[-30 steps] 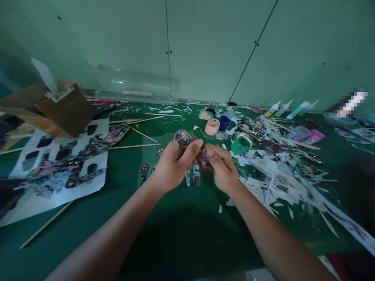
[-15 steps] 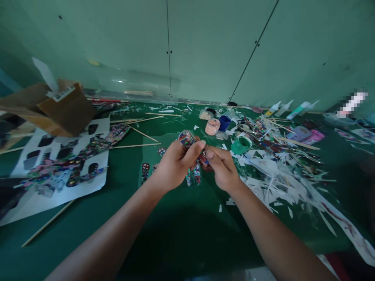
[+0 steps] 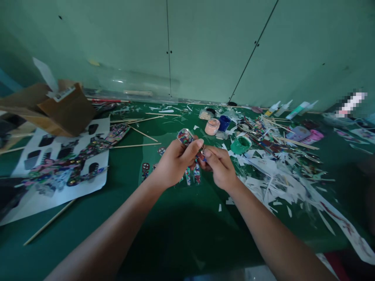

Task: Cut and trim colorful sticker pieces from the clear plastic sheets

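Observation:
My left hand (image 3: 177,162) is closed on a multicoloured patterned cutout (image 3: 185,137), whose rounded upper end sticks out above the fingers. Close beside it, my right hand (image 3: 220,166) pinches at the cutout's other end; a small metallic-looking bit shows between thumb and finger, too small to name. Both hands are raised over a clear plastic sheet (image 3: 164,138). Narrow patterned strips (image 3: 197,174) lie on that sheet below the hands, and a dark red strip (image 3: 145,171) lies left of them. My fingers hide the middle of the cutout.
Open paint pots, peach (image 3: 212,127), blue (image 3: 224,123) and green (image 3: 240,145), stand beyond my right hand. White paper scraps (image 3: 272,191) spread rightward. A cardboard box (image 3: 66,113), a printed white sheet (image 3: 96,187) and wooden sticks (image 3: 49,222) lie left.
The cutout's rounded end has tilted and shifted slightly between my fingers. Both hands stay together in nearly the same place, still gripping.

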{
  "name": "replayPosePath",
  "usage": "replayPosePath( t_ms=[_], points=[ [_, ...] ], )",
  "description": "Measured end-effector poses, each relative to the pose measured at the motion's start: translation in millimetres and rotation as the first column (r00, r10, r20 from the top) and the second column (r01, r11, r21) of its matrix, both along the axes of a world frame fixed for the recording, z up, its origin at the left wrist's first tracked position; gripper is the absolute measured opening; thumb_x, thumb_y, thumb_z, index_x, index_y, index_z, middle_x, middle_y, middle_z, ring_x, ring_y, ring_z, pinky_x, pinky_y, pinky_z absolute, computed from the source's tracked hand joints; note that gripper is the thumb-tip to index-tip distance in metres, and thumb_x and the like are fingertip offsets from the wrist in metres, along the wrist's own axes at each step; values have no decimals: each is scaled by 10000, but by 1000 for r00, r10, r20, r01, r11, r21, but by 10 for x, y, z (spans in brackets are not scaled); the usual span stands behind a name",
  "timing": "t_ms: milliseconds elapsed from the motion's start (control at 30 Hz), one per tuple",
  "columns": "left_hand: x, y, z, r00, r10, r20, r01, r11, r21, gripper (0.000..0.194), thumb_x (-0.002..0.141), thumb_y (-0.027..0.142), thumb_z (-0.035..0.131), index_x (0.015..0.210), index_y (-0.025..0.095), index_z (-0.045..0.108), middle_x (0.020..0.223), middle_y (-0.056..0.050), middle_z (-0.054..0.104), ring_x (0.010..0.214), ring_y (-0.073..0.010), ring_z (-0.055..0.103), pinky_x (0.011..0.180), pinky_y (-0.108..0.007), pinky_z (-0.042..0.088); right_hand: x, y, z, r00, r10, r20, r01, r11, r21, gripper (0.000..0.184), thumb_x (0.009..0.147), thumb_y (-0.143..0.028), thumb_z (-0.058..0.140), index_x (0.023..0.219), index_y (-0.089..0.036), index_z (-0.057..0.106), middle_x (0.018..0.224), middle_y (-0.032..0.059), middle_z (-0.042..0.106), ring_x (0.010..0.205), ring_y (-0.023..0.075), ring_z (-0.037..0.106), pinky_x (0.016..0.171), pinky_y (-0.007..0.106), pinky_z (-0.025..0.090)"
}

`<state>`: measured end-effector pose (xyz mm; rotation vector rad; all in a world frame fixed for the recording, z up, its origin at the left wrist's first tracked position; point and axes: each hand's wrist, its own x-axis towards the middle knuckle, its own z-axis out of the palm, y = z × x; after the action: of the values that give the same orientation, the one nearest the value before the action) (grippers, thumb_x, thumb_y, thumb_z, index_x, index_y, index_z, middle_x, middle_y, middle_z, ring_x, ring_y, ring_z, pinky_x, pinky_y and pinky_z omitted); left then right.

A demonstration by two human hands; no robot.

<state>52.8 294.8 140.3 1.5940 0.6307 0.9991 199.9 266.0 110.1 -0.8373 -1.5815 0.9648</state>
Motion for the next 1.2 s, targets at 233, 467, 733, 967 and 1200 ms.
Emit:
replayPosePath(
  t_ms=[233, 467, 733, 967, 1200],
  points=[
    [10, 18, -62, 994, 97, -60, -100, 993, -59, 411, 894, 451, 518, 587, 200, 408, 421, 68, 326, 381, -72, 390, 417, -218, 400, 18, 59, 47, 988, -41, -147, 32, 998, -60, 376, 884, -460, 561, 633, -206, 444, 554, -63, 313, 446, 72, 268, 424, 243, 218],
    [48, -3, -67, 989, 47, 140, -13, 973, -230, 395, 866, 545, 503, 683, 203, 429, 550, 61, 420, 382, -58, 411, 383, -210, 457, -10, 70, 52, 964, -248, -93, 244, 968, -52, 344, 877, -462, 576, 669, -211, 463, 553, -58, 351, 496, 90, 323, 465, 243, 269],
    [71, -6, -69, 990, 111, 86, -93, 978, -186, 303, 851, 351, 601, 628, 162, 525, 504, 51, 459, 375, -58, 448, 399, -218, 462, -7, 54, 75, 949, -300, -94, 303, 953, 21, 304, 932, -451, 482, 740, -218, 519, 550, -63, 340, 456, 92, 326, 462, 256, 282],
    [115, -22, -49, 954, 254, 160, -206, 942, -267, 295, 800, 320, 657, 598, 167, 507, 501, 53, 493, 353, -42, 428, 363, -200, 408, -10, 9, 86, 845, -481, 233, 382, 849, 364, 161, 956, -264, 443, 992, -222, 595, 875, 40, 665, 806, 177, 627, 709, 309, 465],
    [119, -22, -51, 947, 245, 209, -166, 927, -337, 297, 805, 282, 657, 585, 166, 494, 474, 56, 464, 369, -41, 410, 391, -208, 392, -18, 20, 40, 824, -479, 302, 329, 840, 432, 181, 941, -206, 453, 1040, -219, 604, 946, 56, 702, 792, 179, 642, 680, 307, 470]
  ],
)
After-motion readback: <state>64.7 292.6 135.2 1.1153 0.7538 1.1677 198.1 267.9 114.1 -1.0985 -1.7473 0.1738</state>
